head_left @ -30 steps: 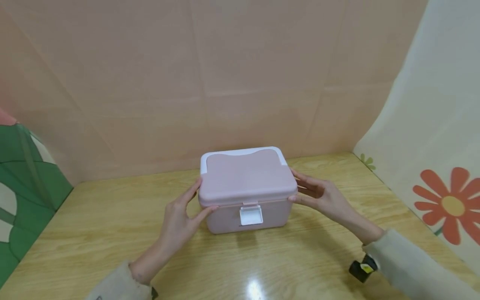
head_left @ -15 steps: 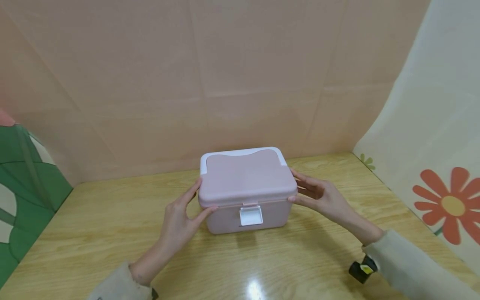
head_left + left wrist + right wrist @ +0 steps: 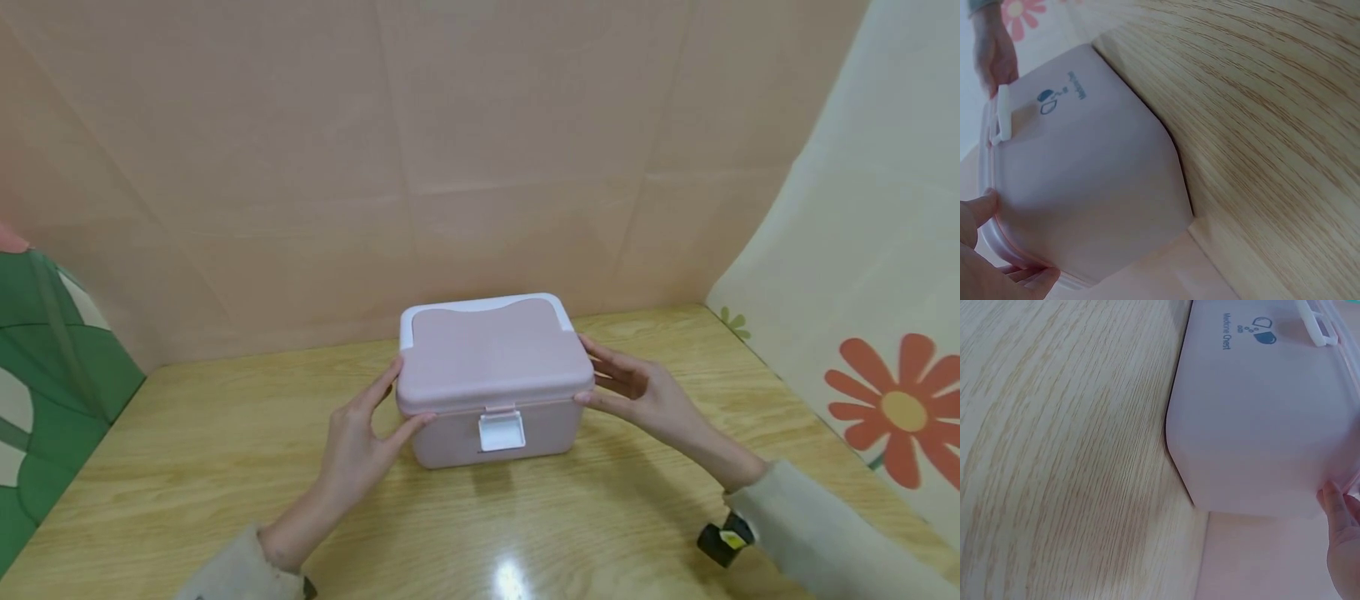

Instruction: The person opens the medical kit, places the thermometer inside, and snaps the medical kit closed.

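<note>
A pink medicine chest (image 3: 491, 354) with a white-edged lid sits on the wooden table, its lid down. Its white front latch (image 3: 502, 432) stands out from the front wall. In the right wrist view, "Medicine Chest" and a capsule picture mark the front of the chest (image 3: 1254, 412). My left hand (image 3: 360, 437) grips the left front corner at the lid seam, thumb on the front, fingers along the side. At the right front corner my right hand (image 3: 645, 396) holds the chest the same way, its fingers partly hidden behind the side.
The wooden table (image 3: 225, 467) extends on both sides and in front of the chest. A plain pinkish backdrop (image 3: 480, 167) hangs right behind it. A flowered white sheet (image 3: 862, 292) borders the right, a green-patterned one (image 3: 60, 350) the left.
</note>
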A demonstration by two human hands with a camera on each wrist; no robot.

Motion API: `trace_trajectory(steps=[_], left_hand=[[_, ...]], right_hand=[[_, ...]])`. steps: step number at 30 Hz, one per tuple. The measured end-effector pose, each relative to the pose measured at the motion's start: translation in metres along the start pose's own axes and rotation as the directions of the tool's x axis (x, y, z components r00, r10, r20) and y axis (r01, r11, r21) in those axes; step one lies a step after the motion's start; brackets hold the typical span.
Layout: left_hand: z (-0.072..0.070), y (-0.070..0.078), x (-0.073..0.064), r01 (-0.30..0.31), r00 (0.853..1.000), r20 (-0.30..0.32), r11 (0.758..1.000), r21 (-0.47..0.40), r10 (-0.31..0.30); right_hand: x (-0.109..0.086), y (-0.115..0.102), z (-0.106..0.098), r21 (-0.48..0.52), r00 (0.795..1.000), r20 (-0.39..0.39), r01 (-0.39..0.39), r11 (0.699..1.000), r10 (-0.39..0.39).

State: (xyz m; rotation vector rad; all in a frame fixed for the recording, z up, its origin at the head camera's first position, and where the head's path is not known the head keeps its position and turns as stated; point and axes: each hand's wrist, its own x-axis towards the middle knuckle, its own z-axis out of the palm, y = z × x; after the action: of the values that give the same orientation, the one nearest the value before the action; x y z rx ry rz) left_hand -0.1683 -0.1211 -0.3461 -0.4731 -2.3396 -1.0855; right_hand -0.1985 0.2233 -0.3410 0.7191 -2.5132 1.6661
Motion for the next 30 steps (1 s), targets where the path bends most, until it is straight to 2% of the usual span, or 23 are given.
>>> trace_trajectory(steps=[8, 14, 22, 25, 27, 29, 30], left_hand=[[0.0008, 0.0009, -0.0012, 0.023, 1.000, 0.004, 1.000, -0.008, -0.023], [0.0025, -0.0006, -0.0017, 0.030, 1.000, 0.006, 0.999, -0.020, -0.030], [0.0034, -0.0001, -0.0039, -0.001, 1.000, -0.017, 1.000, -0.026, 0.001], [0.0041, 0.0007, -0.0039, -0.036, 0.998, -0.051, 0.999, -0.029, 0.035], [0.0048, 0.0010, -0.0033, -0.089, 0.992, -0.088, 0.996, -0.021, 0.087], [0.0059, 0.0015, -0.0020, -0.194, 0.971, -0.136, 0.981, 0.014, 0.195], [0.0065, 0.0021, -0.0015, -0.256, 0.953, -0.156, 0.966, 0.042, 0.259]], right_hand=[[-0.0012, 0.0000, 0.0031, 0.047, 1.000, -0.014, 0.022, 0.999, -0.021], [-0.0015, -0.0031, 0.0051, 0.066, 0.999, -0.038, 0.008, 0.998, -0.005], [0.0002, -0.0064, 0.0031, -0.009, 0.998, -0.061, 0.019, 1.000, -0.019], [0.0007, -0.0063, 0.0030, -0.005, 0.998, -0.057, 0.017, 1.000, -0.017], [0.0007, -0.0063, 0.0031, 0.005, 0.998, -0.055, 0.016, 1.000, -0.015], [0.0006, -0.0062, 0.0032, 0.011, 0.998, -0.054, 0.017, 1.000, -0.017], [0.0005, -0.0062, 0.0032, 0.012, 0.998, -0.054, 0.018, 1.000, -0.017]])
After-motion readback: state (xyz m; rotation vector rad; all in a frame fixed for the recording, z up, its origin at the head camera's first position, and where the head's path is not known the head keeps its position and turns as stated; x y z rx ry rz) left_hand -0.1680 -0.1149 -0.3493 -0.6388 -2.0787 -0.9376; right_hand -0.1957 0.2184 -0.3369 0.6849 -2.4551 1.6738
